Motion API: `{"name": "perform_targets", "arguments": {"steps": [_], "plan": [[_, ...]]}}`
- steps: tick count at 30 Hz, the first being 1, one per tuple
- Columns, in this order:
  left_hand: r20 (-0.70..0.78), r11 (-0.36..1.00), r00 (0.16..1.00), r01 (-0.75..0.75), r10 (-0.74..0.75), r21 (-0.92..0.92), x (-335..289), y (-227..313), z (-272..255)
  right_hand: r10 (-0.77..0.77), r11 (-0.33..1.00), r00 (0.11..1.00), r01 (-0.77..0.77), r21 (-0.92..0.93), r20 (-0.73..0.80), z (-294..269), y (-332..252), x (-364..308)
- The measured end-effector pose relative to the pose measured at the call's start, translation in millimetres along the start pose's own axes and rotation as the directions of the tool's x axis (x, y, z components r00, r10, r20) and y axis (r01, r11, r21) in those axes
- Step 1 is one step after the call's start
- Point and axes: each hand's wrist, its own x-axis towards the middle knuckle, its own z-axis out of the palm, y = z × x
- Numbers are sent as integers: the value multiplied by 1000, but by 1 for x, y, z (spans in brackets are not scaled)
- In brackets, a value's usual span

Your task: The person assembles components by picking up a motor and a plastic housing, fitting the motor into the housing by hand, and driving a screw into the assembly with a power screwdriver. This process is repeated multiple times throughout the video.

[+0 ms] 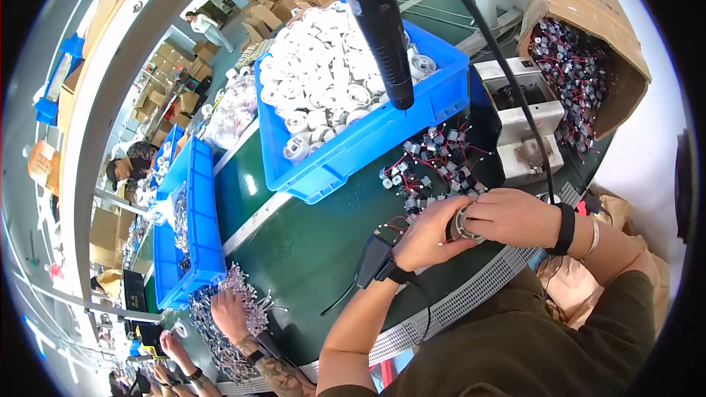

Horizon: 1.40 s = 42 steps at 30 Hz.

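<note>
My left hand (430,239) is closed around a small round ring-shaped part (462,225), pale with a dark inner edge. My right hand (518,217) grips the same part from the other side, its fingertips over the top. Fingers cover much of the part. Just beyond my hands, small dark and white components with red and black wires (434,162) lie in a loose pile on the green work surface (294,242). A blue crate (334,169) behind them is heaped with round white plastic parts (323,66).
A black electric screwdriver (379,37) hangs above the crate. At right stand a metal fixture (523,117) and a tipped cardboard box (588,7) spilling wired components. To the left, a co-worker's hand (229,315) touches a wire heap (213,338) near another blue crate (206,213).
</note>
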Motion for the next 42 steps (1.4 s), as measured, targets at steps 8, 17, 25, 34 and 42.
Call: {"name": "perform_targets", "arguments": {"steps": [8, 17, 25, 34, 42], "plan": [[-128, 997, 988, -81, 82, 15, -7, -1, 4, 93, 941, 993, -110, 321, 68, -30, 12, 14], [-247, 952, 938, -184, 244, 244, -15, -6, 26, 565, 694, 379, 262, 670, -733, -49, 42, 135], [-281, 949, 925, -183, 255, 259, -18, -6, 33, 523, 361, 779, 164, 918, -345, -100, 28, 107], [-304, 985, 942, -105, 142, 136, -11, -6, 34, 722, 582, 424, 54, 811, -546, -71, 45, -27], [-305, 984, 946, -61, 110, 167, -15, -17, 33, 781, 525, 355, 72, 848, -514, -75, 56, -24]]}}
